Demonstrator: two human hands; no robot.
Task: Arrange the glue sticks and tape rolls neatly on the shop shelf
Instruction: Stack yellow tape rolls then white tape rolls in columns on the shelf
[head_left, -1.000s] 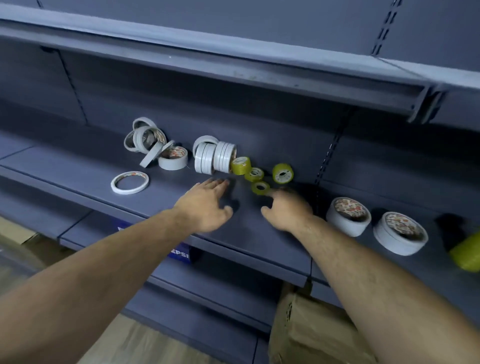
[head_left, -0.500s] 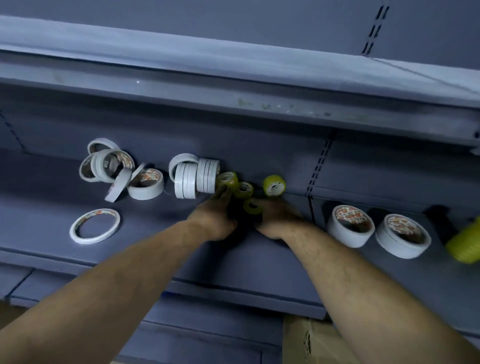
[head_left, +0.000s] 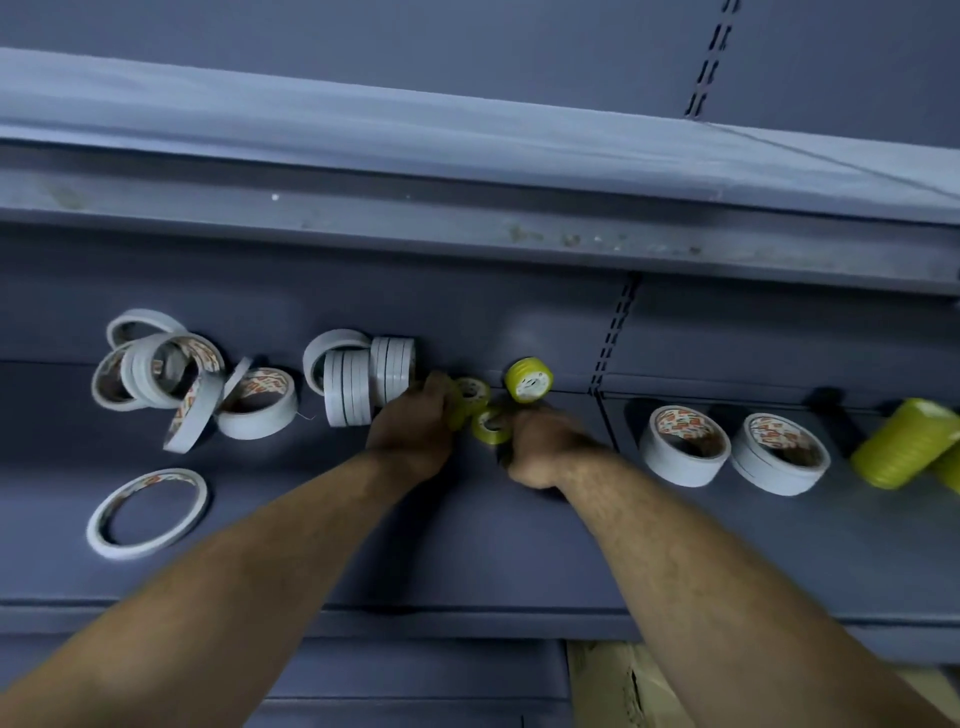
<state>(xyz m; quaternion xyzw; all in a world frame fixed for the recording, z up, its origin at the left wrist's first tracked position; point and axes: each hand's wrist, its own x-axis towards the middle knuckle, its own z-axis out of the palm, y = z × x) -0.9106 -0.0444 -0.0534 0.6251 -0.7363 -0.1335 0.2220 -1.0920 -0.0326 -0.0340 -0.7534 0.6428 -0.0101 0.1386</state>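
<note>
Several small yellow tape rolls lie mid-shelf on the grey shelf (head_left: 467, 561). My left hand (head_left: 410, 431) grips one small yellow roll (head_left: 470, 395) at its left side. My right hand (head_left: 540, 452) holds another small yellow roll (head_left: 491, 427) lying flat. A third yellow roll (head_left: 529, 379) stands on edge against the back panel, untouched. White tape rolls stand in a row (head_left: 363, 382) just left of my left hand. A loose heap of white rolls (head_left: 171, 379) sits further left, and a thin white ring (head_left: 148, 512) lies flat in front.
Two wide white rolls (head_left: 684, 446) (head_left: 782, 453) lie flat right of the shelf joint. Larger yellow rolls (head_left: 904, 441) sit at the far right edge. An upper shelf (head_left: 467, 171) overhangs. A cardboard box (head_left: 623, 686) stands below.
Both hands have moved in from the shelf front and closed around the small yellow rolls; the left hand now covers the leftmost one. The camera has moved closer.
</note>
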